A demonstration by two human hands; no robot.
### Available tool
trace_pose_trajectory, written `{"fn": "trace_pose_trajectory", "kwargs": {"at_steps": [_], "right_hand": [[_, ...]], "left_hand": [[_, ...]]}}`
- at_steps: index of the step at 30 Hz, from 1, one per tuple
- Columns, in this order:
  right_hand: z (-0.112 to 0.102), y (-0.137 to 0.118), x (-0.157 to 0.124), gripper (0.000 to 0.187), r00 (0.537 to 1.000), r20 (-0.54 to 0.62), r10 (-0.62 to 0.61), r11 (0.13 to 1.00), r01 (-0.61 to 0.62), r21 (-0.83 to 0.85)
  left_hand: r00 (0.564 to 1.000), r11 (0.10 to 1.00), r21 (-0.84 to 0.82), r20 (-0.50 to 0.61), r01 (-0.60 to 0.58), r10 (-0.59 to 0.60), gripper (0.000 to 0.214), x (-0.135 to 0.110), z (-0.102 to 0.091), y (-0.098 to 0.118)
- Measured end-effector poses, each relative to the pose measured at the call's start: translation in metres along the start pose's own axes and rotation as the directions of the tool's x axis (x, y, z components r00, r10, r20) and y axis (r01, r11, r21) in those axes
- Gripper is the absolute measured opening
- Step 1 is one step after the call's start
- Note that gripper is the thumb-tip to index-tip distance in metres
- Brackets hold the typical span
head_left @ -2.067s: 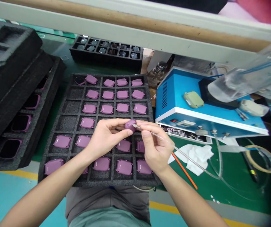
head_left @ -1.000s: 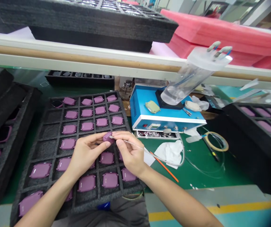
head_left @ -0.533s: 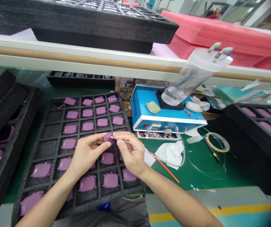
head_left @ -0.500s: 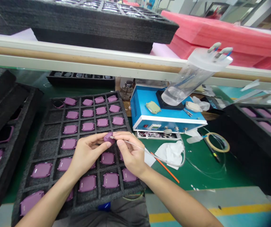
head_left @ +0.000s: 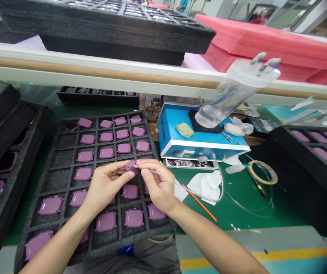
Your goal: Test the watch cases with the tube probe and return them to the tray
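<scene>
A small purple watch case (head_left: 131, 166) is pinched in the fingers of my left hand (head_left: 107, 182), tilted on edge above the tray. My right hand (head_left: 160, 186) closes on a thin clear tube (head_left: 167, 177), whose small metal tip touches or nearly touches the case; the fingers partly hide the contact. Below both hands lies a black foam tray (head_left: 57, 179) with several purple watch cases (head_left: 106, 221) set in its compartments. From my right hand the tube loops back toward the front of a blue machine (head_left: 167, 129).
Atop the blue machine stand a clear cylinder (head_left: 223, 97) and a pale green watch case (head_left: 185, 129). A crumpled white cloth (head_left: 206, 184) and an orange stick (head_left: 199, 202) lie to the right. Stacked black foam trays (head_left: 300, 182) flank the workspace; a shelf edge (head_left: 95, 78) crosses behind.
</scene>
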State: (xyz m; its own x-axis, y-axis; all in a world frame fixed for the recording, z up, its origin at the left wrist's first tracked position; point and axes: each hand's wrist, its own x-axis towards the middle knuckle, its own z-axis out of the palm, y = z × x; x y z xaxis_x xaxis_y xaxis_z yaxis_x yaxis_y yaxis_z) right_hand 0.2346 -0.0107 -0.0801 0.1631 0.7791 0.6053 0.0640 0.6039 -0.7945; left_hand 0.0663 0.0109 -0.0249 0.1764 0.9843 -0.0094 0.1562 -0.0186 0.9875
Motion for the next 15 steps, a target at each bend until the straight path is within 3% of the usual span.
{"fn": "trace_pose_trajectory", "kwargs": {"at_steps": [15], "right_hand": [[0.0002,-0.0009,-0.0001,0.017,1.0,0.006,0.016,1.0,-0.016,0.004]], "left_hand": [[1.0,1.0,0.007,0.016,-0.006,0.006,0.04,-0.0004,-0.0015,-0.0014]]}}
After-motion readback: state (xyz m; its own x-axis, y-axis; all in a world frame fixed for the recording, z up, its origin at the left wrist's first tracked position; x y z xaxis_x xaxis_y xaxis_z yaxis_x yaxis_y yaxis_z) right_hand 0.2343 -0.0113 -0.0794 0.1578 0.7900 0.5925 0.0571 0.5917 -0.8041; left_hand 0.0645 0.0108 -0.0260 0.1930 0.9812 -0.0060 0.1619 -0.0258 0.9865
